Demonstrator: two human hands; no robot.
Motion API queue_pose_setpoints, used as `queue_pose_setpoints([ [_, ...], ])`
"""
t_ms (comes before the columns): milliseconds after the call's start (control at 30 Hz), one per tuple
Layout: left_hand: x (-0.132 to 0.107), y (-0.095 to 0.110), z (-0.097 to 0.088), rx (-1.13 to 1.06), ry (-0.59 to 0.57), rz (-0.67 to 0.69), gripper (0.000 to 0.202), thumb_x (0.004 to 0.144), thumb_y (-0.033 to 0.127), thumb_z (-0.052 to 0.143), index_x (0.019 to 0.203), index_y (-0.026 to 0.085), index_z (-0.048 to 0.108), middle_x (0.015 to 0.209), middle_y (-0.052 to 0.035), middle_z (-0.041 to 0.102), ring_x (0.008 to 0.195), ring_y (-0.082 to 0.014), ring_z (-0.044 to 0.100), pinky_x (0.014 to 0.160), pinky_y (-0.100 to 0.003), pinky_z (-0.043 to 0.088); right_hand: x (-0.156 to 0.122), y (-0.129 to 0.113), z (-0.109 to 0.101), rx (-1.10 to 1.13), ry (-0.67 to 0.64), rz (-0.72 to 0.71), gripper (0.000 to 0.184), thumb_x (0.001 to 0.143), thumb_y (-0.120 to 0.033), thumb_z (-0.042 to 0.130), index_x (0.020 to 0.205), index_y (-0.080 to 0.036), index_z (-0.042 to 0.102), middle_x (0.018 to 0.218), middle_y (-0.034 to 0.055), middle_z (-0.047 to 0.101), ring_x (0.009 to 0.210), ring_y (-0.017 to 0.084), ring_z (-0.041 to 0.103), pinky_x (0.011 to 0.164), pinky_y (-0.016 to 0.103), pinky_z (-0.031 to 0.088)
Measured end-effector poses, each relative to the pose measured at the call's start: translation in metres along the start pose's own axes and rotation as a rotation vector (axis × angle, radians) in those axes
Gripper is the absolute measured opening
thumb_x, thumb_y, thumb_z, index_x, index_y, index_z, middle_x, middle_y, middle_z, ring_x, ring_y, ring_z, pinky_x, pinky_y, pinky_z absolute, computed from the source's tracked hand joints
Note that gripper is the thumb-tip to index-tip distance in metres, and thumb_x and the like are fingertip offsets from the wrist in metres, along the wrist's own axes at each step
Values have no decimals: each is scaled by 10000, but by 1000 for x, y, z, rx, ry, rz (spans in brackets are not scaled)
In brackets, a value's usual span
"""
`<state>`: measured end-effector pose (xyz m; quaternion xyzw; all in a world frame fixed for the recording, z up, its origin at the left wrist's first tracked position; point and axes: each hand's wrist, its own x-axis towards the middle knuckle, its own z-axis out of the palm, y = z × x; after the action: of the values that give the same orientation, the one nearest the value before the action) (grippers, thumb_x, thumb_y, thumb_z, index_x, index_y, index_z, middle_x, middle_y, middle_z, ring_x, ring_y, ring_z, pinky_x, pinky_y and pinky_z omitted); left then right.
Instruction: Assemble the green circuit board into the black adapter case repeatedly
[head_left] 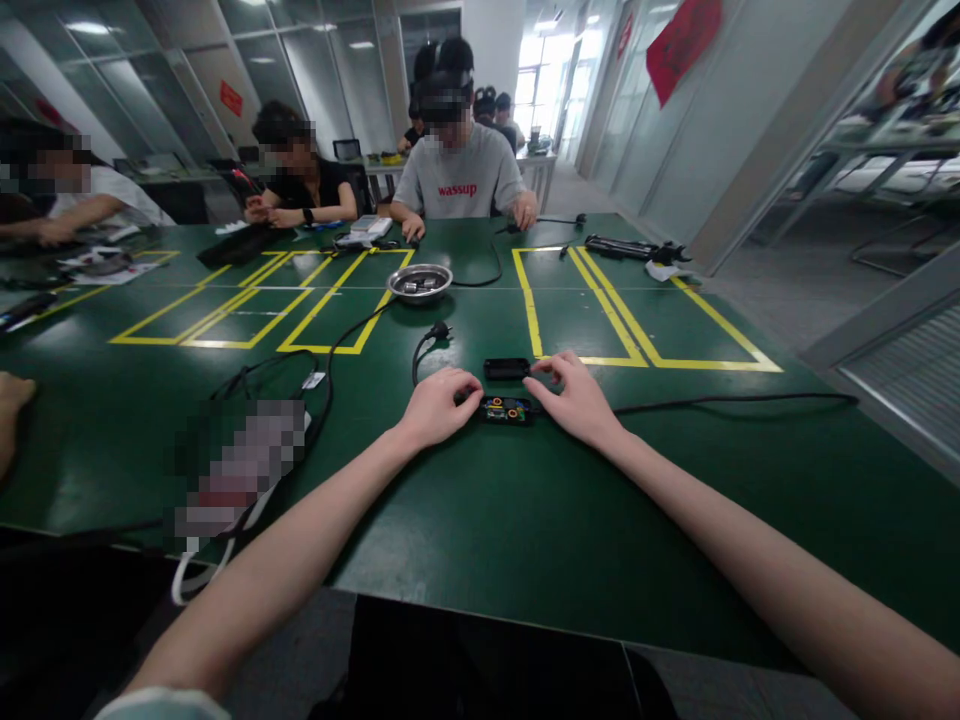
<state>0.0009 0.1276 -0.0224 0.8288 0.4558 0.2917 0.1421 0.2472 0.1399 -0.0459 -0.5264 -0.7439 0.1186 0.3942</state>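
In front of me on the green table lies an opened black power adapter case [506,410], its circuit board showing copper-coloured coils. My left hand [442,405] has its thumb and fingers closed at the case's left end. My right hand [576,398] is by the right end, fingers curved and thumb apart from them, tips close to the lid. The empty black case half, the lid [506,369], rests hollow side up just beyond the board. One black cord [735,400] runs off to the right; another, ending in a plug [439,331], curves behind my left hand.
A metal bowl [420,283] of small metal parts stands farther back. A partly blurred power strip [244,465] with cables lies at left. Yellow tape [607,305] marks the table [600,540]. Across from me, a co-worker [465,165] handles a cord; others sit left. Black tools [634,248] lie back right.
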Motion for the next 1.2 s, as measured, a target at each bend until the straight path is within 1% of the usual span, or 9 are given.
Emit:
queue_pose_setpoints([
  [67,3,-3,5,24,22,-53,213,951,286,604,1092,174,719,1022,-88,720,1008,-258,641,939,-417,523,7,5,10,-59,-2,26,298,881,-413,673,1095,-210,722,1085,126,635,1007,314,632,890,503,547],
  [167,6,-8,8,65,1,-64,341,959,315,604,1260,178,689,1206,-117,699,1172,-297,592,1040,-483,485,12,10,17,-30,-57,-12,277,873,-367,678,1103,-223,733,1038,106,673,980,292,639,906,487,550],
  [333,7,-11,8,-102,23,-96,226,923,249,643,1115,214,757,1103,-68,759,1075,-258,657,1007,-448,517,12,9,14,148,-87,78,363,820,-275,712,1176,-204,700,1019,70,730,763,201,625,785,410,579],
  [500,10,-11,10,-402,89,-216,131,861,229,704,966,166,748,952,-65,773,824,-202,717,822,-358,585,13,4,10,312,-144,140,386,767,-206,744,1151,-176,718,1000,85,745,841,210,691,791,396,597],
  [633,10,-11,15,-590,111,-228,213,821,226,730,1021,157,711,979,-61,751,775,-178,735,720,-297,592,10,3,8,453,-144,202,307,753,-198,736,1057,-172,702,995,86,746,821,202,715,726,364,620],
  [767,8,-12,17,-624,124,-194,322,825,229,726,1141,167,707,1015,-65,744,795,-172,739,765,-321,607,4,-1,4,538,-88,183,344,735,-211,761,1074,-188,713,1029,80,757,856,205,725,704,343,639],
  [933,9,-13,16,-614,131,-183,270,846,207,691,1108,153,735,1036,-95,773,888,-207,748,876,-401,616,-5,-11,-1,512,-99,144,310,780,-227,744,1089,-209,737,1086,81,758,888,220,743,767,382,666],
  [1067,7,-11,12,-597,110,-192,248,836,221,701,1071,152,742,1027,-87,779,857,-206,755,830,-370,623,-7,-15,-1,531,-108,136,274,794,-218,711,1068,-216,705,1133,70,747,861,208,757,800,390,664],
  [1200,4,-9,6,-631,74,-209,227,826,228,705,1038,149,728,994,-81,779,846,-212,763,809,-360,624,-7,-18,-2,562,-132,102,244,796,-215,697,1039,-223,671,1047,53,757,921,216,754,869,407,649],
])
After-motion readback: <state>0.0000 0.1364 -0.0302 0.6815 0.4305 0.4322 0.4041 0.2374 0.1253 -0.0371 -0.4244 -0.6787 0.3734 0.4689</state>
